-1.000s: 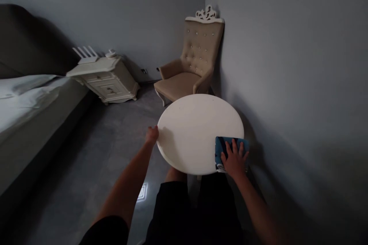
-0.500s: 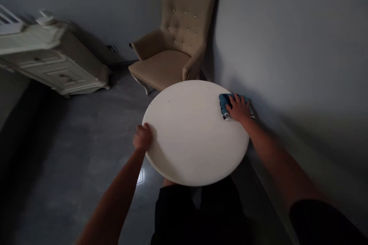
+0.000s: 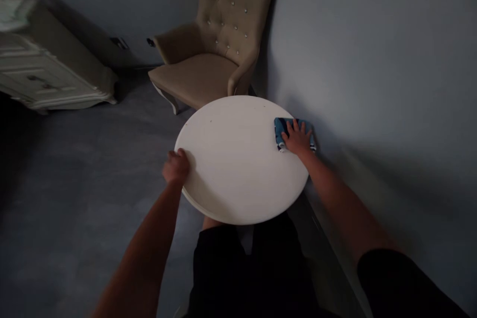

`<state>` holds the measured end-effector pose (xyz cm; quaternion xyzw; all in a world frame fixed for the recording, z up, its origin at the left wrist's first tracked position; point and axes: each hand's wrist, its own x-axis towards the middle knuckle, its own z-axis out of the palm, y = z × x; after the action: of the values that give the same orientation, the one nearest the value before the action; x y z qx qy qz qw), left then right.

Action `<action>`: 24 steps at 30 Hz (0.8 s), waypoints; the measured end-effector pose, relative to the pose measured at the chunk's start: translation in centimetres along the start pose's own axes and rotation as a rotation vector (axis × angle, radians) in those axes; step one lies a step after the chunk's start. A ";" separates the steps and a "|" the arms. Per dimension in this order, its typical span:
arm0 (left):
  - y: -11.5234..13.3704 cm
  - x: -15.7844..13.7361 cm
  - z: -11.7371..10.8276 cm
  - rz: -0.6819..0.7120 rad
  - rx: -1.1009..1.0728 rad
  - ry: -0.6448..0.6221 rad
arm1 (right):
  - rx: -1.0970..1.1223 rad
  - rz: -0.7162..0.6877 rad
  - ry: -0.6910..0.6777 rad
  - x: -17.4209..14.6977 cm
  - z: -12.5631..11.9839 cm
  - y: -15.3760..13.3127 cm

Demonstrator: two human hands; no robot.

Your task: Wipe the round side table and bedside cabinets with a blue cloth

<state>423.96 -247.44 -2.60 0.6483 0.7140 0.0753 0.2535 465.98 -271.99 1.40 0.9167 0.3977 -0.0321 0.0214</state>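
Left hand (image 3: 176, 165) clamping rim of round white table (image 3: 234, 164), thumb on top. Right hand (image 3: 297, 140) lying flat, fingers spread, on folded blue cloth (image 3: 279, 130) overhanging far-right rim — cloth possibly slipping off if palm is pushing outward. Table possibly tipping if right side is bearing too much weight — wall (image 3: 357, 74) standing near.

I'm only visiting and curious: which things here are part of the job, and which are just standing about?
In use:
Blue cloth, under the right hand
Round white table, left hand gripping its rim

Standing about:
Tan armchair
Pale cabinet
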 end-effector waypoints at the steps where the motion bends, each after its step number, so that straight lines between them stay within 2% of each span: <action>1: 0.0 -0.1 -0.1 -0.016 -0.003 -0.001 | -0.012 0.000 0.002 -2.8 0.2 0.1; 4: 0.1 -0.6 -0.4 -0.046 -0.024 -0.007 | -0.030 -0.012 -0.004 -12.0 1.7 0.2; 8: 0.2 -1.1 -0.9 -0.046 -0.048 -0.007 | 0.008 -0.069 0.030 -23.7 4.8 -0.7; 10: 0.3 -1.0 -1.0 -0.050 -0.042 -0.007 | 0.015 -0.080 0.051 -27.4 5.9 -1.4; 12: 0.3 -0.8 -0.9 -0.043 -0.038 -0.003 | 0.001 -0.070 0.040 -28.6 6.1 -2.1; 14: 0.3 -0.6 -0.7 -0.046 -0.033 0.006 | -0.023 -0.074 0.011 -27.5 5.3 -2.6; 17: 0.4 -0.5 -0.4 -0.054 -0.017 0.016 | -0.058 -0.101 -0.030 -22.1 3.3 -3.1; 20: 0.5 -0.3 -0.2 -0.060 0.012 0.015 | -0.062 -0.084 -0.036 -14.0 1.6 -3.4; 24: 0.7 -0.2 -0.1 -0.063 0.060 0.015 | -0.032 -0.048 -0.019 -1.6 0.2 -4.4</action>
<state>424.59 -247.46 -2.15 0.6321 0.7380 0.0506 0.2309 461.65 -270.12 1.22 0.9061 0.4199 -0.0349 0.0388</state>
